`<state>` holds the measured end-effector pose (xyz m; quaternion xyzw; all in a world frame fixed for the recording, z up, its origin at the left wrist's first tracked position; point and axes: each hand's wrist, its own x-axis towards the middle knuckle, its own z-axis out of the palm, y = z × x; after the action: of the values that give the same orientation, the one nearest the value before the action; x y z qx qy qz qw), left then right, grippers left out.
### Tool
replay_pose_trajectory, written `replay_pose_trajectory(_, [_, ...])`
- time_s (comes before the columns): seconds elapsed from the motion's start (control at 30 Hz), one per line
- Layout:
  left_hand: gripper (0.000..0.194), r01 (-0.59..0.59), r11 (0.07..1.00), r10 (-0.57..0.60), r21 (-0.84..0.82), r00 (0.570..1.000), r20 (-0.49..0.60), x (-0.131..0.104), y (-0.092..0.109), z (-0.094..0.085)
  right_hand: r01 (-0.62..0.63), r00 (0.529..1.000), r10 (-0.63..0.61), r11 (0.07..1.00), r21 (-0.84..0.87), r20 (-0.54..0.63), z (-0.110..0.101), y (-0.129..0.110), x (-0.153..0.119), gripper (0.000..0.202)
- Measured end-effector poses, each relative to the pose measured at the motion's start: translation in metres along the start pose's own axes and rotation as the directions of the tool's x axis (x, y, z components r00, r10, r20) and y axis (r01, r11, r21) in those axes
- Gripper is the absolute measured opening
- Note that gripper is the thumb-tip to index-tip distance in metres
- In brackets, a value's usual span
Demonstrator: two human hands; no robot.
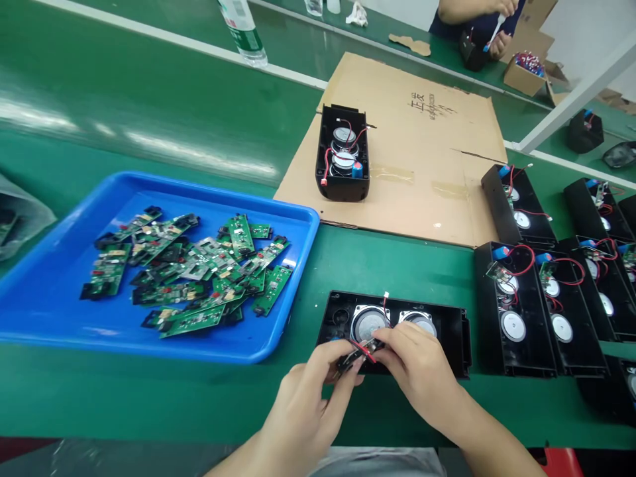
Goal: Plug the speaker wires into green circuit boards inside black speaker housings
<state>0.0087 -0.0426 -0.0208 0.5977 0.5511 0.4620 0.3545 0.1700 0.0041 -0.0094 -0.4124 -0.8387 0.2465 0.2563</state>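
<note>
My left hand (313, 391) is closed, with thumb and fingers pinching a small circuit board (349, 360) by its dark end. My right hand (422, 371) has its fingertips pressed together at the board's other end, on a red and black wire (366, 353); the fingers partly hide the wire's end. Both hands are over an open black speaker housing (450, 338) lying lengthwise on the bench. Inside it are two round speakers, the left one (368, 322) beside my fingertips and the right one (420, 321) partly behind my right hand. A white plug (386, 295) stands up at the housing's far edge.
To the left, a blue tray (278, 331) holds several green circuit boards (199, 265). Another housing (342, 185) stands on a cardboard sheet (422, 159). Several wired housings (514, 344) line the right side. Across the bench, a person's hands (499, 43) work near a bottle (243, 33).
</note>
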Motion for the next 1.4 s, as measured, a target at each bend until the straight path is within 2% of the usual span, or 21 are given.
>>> replay_pose_trajectory(0.07, [0.015,0.03,0.999,-0.026,0.042,0.995,-0.091,0.001,0.0,-0.002,-0.112,0.994,0.112,0.993,0.027,0.004,-0.001,0.001,0.003,0.023])
replay_pose_trajectory(0.13, [0.009,0.069,0.99,-0.048,0.126,0.985,-0.167,0.002,0.002,-0.004,-0.213,0.977,0.211,0.976,-0.055,-0.034,0.002,0.003,0.007,0.022])
replay_pose_trajectory(0.2, [0.011,0.113,0.973,-0.076,0.2,0.98,-0.185,0.003,0.004,-0.005,-0.238,0.971,0.23,0.952,-0.194,-0.067,0.008,0.006,0.01,0.022])
replay_pose_trajectory(0.27, [0.014,0.139,0.96,-0.098,0.243,0.98,-0.174,0.004,0.006,-0.005,-0.224,0.975,0.214,0.944,-0.241,-0.067,0.013,0.008,0.013,0.022])
replay_pose_trajectory(0.3, [0.014,0.137,0.956,-0.094,0.261,0.981,-0.171,0.005,0.007,-0.005,-0.227,0.974,0.217,0.954,-0.196,-0.07,0.014,0.009,0.014,0.021])
replay_pose_trajectory(0.37, [0.013,0.098,0.944,-0.042,0.314,0.983,-0.181,0.007,0.008,-0.003,-0.279,0.959,0.279,0.96,0.015,-0.05,0.011,0.01,0.012,0.017])
replay_pose_trajectory(0.43, [0.012,0.05,0.912,0.028,0.406,0.982,-0.186,0.007,0.009,0.0,-0.347,0.935,0.355,0.903,0.253,0.011,0.003,0.01,0.007,0.014])
replay_pose_trajectory(0.5, [0.01,0.016,0.867,0.08,0.498,0.982,-0.17,0.008,0.01,0.003,-0.366,0.928,0.367,0.861,0.353,0.069,-0.005,0.009,0.0,0.015])
replay_pose_trajectory(0.57, [0.008,-0.007,0.852,0.082,0.524,0.989,-0.119,0.008,0.012,0.005,-0.301,0.953,0.294,0.899,0.319,0.071,-0.009,0.008,-0.008,0.017])
replay_pose_trajectory(0.67, [0.005,-0.023,0.899,0.046,0.437,0.998,-0.043,0.011,0.016,0.008,-0.133,0.991,0.132,0.982,0.137,0.019,-0.006,0.005,-0.014,0.022])
replay_pose_trajectory(0.8, [0.008,0.081,0.935,-0.109,0.346,0.992,0.062,0.017,0.021,0.005,-0.037,0.999,0.034,0.996,-0.079,-0.033,0.002,0.003,-0.016,0.031])
replay_pose_trajectory(0.93, [0.007,0.236,0.937,-0.28,0.257,0.948,0.15,0.021,0.023,0.001,0.019,0.999,-0.023,0.986,-0.166,-0.024,0.002,0.004,-0.016,0.033])
replay_pose_trajectory(1.1, [0.009,0.396,0.898,-0.43,0.191,0.881,0.199,0.026,0.024,0.001,0.21,0.975,-0.224,0.928,-0.307,-0.011,0.001,0.005,-0.018,0.032])
replay_pose_trajectory(1.2, [0.008,0.408,0.892,-0.442,0.195,0.876,0.191,0.027,0.025,0.004,0.241,0.964,-0.265,0.906,-0.348,-0.021,0.003,0.005,-0.018,0.033])
replay_pose_trajectory(1.3, [0.008,0.348,0.908,-0.394,0.234,0.899,0.193,0.026,0.025,0.006,0.238,0.965,-0.26,0.909,-0.342,-0.02,0.001,0.004,-0.016,0.038])
replay_pose_trajectory(1.4, [0.007,0.299,0.925,-0.35,0.233,0.911,0.219,0.024,0.024,0.006,0.261,0.964,-0.264,0.918,-0.297,0.032,-0.002,0.004,-0.013,0.041])
